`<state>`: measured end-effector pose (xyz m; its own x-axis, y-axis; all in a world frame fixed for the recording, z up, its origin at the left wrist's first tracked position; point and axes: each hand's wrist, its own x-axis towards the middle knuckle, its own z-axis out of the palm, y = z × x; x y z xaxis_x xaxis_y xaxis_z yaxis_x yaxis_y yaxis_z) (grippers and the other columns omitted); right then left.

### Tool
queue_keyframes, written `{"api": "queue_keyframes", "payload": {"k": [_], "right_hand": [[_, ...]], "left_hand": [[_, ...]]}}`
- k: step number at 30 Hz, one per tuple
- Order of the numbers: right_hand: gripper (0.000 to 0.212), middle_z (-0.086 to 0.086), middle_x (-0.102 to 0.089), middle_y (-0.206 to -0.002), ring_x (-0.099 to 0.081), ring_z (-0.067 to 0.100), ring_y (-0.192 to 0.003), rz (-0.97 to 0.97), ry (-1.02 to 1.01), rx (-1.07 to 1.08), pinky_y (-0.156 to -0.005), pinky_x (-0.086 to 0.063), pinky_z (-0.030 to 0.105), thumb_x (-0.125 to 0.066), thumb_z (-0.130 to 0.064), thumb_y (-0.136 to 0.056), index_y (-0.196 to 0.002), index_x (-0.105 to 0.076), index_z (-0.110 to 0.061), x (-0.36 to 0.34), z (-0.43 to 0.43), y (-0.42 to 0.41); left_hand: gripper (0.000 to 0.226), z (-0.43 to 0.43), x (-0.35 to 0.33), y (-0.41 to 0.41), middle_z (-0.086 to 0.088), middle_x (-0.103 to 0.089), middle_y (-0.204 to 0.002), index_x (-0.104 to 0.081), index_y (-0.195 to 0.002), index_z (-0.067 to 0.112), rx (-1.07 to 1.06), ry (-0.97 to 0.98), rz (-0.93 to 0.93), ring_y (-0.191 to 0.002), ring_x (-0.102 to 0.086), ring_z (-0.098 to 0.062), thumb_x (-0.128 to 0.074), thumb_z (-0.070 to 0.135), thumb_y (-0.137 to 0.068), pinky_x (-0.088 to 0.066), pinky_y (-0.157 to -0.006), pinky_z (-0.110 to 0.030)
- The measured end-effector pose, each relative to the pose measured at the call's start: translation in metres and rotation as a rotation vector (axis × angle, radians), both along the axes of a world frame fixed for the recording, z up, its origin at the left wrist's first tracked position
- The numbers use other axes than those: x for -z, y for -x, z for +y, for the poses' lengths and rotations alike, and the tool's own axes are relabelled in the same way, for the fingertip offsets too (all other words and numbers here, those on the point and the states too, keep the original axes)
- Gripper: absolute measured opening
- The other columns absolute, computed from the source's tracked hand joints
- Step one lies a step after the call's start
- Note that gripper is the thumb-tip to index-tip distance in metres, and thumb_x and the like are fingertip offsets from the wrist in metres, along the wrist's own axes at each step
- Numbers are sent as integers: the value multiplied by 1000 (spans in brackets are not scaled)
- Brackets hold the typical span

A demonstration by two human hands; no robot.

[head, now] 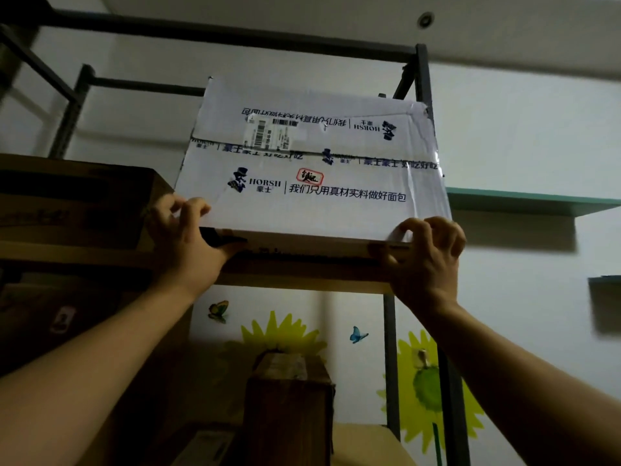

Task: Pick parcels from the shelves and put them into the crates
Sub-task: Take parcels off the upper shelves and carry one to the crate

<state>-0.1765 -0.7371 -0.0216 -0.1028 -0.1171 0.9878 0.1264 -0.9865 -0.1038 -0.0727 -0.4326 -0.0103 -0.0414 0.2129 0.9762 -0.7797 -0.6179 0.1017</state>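
Parcels are what I am after, and this one has not left the shelf yet: the white parcel [312,169] stands at the front edge of the top shelf [302,279], at its right-hand end beside the dark corner post [424,72]. Its printed face is toward me, with a barcode label near its upper left. My left grip [188,240] clasps its lower left corner and my right grip [426,257] its lower right corner. The fingers curl over the printed face and the palms tuck under the bottom edge, so both are closed on the parcel and nothing else. A strip of its underside shows above the shelf board, which suggests it is tipped or drawn a little past the front edge (whether it rests on the board or hangs clear of it I cannot tell). Just to its left on the same shelf sits a brown carton [74,203], and a second brown box [289,395] stands on the level below, so I judge at least those two remain to be fetched. No crate is in sight from here, so how many parcels are already packed is unknown. For this one the lowering, carrying and placing are all ahead.
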Motion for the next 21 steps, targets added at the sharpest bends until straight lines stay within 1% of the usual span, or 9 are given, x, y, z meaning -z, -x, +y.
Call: {"api": "queue_keyframes", "payload": {"k": [3,6,7,9,10,12,14,17,21], "right_hand": [[53,14,-37,-130,-21,28,-127,69,-30,1,-97,-36,45,-71,-52,-78,-117,-55,-19,-16,1,5],[55,8,-34,-135,-21,29,-131,127,-39,28,-99,-37,47,-63,-59,-82,-123,-51,-26,-42,5,5],[55,7,-33,-135,-20,27,-132,146,-38,44,-99,-36,47,-60,-60,-83,-125,-49,-27,-49,5,3],[56,6,-32,-138,-20,27,-134,185,-37,67,-101,-35,48,-55,-61,-86,-131,-44,-30,-62,3,-5],[57,6,-31,-140,-20,28,-135,203,-35,79,-102,-34,49,-52,-61,-87,-134,-40,-30,-67,1,-10],[60,6,-29,-145,-19,29,-138,229,-12,103,-104,-33,52,-48,-61,-89,-139,-31,-32,-75,-4,-21],[61,4,-28,-146,-16,28,-140,251,11,122,-105,-32,54,-46,-61,-90,-140,-27,-32,-80,-8,-34],[60,3,-27,-147,-15,26,-141,270,20,122,-107,-29,55,-43,-61,-91,-140,-28,-31,-88,-13,-51],[71,4,-18,-157,-5,28,-148,412,9,163,-112,-21,61,-38,-69,-89,-147,-20,-32,-96,-18,-75]], "left_hand": [[68,0,-14,2,-23,-28,-132,-43,-114,16,-16,-3,33,-119,-35,-39,-85,26,-62,-43,-93,-39],[62,-3,-35,7,-18,-26,-137,-48,-123,8,-13,-22,127,-124,-31,-34,-80,21,-71,-31,-97,-27],[62,-4,-42,7,-16,-25,-137,-47,-125,9,-22,-25,158,-125,-31,-34,-78,23,-73,-31,-100,-28],[64,-5,-55,0,-12,-25,-138,-45,-128,13,-82,-47,203,-126,-31,-35,-76,32,-75,-34,-106,-40],[66,-5,-61,-7,-9,-23,-139,-43,-130,16,-103,-65,237,-126,-31,-36,-74,37,-76,-35,-106,-47],[70,-7,-72,-20,-2,-18,-140,-36,-133,21,-112,-113,318,-127,-30,-37,-69,47,-77,-38,-103,-53],[72,-9,-82,-30,2,-15,-141,-32,-133,25,-124,-150,390,-127,-29,-38,-65,55,-77,-39,-101,-55],[78,-15,-95,-42,4,-10,-145,-25,-139,31,-131,-179,484,-131,-22,-39,-61,61,-76,-34,-104,-56],[90,-26,-99,-53,3,-4,-153,-11,-147,34,-228,-218,611,-135,-14,-44,-57,66,-77,-26,-108,-54]]}}
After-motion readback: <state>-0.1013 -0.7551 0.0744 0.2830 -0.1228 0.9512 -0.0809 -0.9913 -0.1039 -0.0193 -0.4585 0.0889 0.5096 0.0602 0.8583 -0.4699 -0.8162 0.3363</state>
